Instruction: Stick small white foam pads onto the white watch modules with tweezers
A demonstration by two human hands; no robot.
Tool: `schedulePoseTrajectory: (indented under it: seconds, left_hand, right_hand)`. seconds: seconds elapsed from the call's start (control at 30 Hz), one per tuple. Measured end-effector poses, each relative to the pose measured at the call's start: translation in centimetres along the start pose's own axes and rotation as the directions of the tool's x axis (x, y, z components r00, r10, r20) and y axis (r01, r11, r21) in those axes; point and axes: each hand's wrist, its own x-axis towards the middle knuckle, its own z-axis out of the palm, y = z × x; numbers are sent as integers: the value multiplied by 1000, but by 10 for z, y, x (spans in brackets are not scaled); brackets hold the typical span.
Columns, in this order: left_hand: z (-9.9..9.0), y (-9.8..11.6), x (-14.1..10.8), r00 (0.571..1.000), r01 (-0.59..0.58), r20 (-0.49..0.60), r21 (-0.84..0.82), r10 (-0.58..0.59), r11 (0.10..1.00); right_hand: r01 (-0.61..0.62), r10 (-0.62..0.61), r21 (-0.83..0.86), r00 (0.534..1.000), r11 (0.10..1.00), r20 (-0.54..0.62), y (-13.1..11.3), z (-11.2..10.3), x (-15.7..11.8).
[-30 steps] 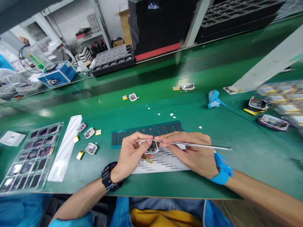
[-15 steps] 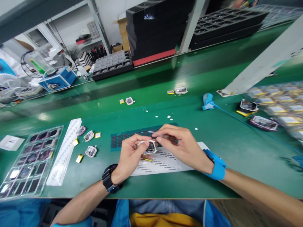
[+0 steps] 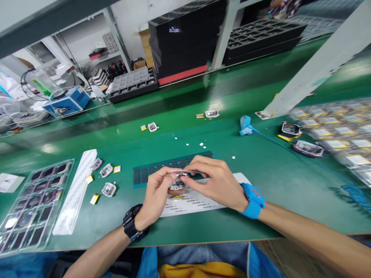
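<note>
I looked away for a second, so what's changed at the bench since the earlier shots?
The tweezers swung round: a second ago they stuck out to the right from the right hand; now they lie across the fingertips, pointing left over the small white device. The left hand holds that device as before. The label sheet and the loose units stayed put.

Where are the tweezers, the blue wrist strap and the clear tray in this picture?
tweezers point(image 3: 185, 171): head view, on the metal shaft between the two hands.
blue wrist strap point(image 3: 252, 200): head view, on the band around the right wrist.
clear tray point(image 3: 31, 204): head view, on its middle compartments, at the left of the bench.
</note>
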Motion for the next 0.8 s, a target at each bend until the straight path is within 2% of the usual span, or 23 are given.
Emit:
schedulePoseTrajectory:
  seconds: [0.1,0.23,0.3,0.4,0.53,0.67,0.73,0.8]
  left_hand:
    - [1,-2,-2,1000,2,-6,-12,-2,1000]
    - [0,-7,-2,1000,5,-31,6,-5,1000]
    - [-5,-11,0,999,-4,-41,14,5,1000]
    - [-17,-16,6,1000,-3,14,54,2,999]
    - [-24,-19,11,998,-23,53,164,14,986]
    - [-17,-12,7,994,-110,27,310,107,944]
    - [-16,-8,6,983,-167,13,448,181,878]
    - [-19,-5,8,966,-219,22,601,259,769]
  right_hand:
    - [88,-93,-97,994,991,-51,4,4,-3]
    - [177,-190,-199,981,964,-50,8,10,-4]
    - [201,-218,-231,975,952,-52,11,11,-4]
    - [232,-244,-251,970,940,-19,14,10,-4]
    - [225,-229,-259,973,939,15,16,10,-5]
    - [157,-162,-189,987,969,-12,18,13,-2]
    - [104,-109,-124,994,987,-30,17,11,1]
    - [50,-54,-57,997,997,-55,15,6,6]
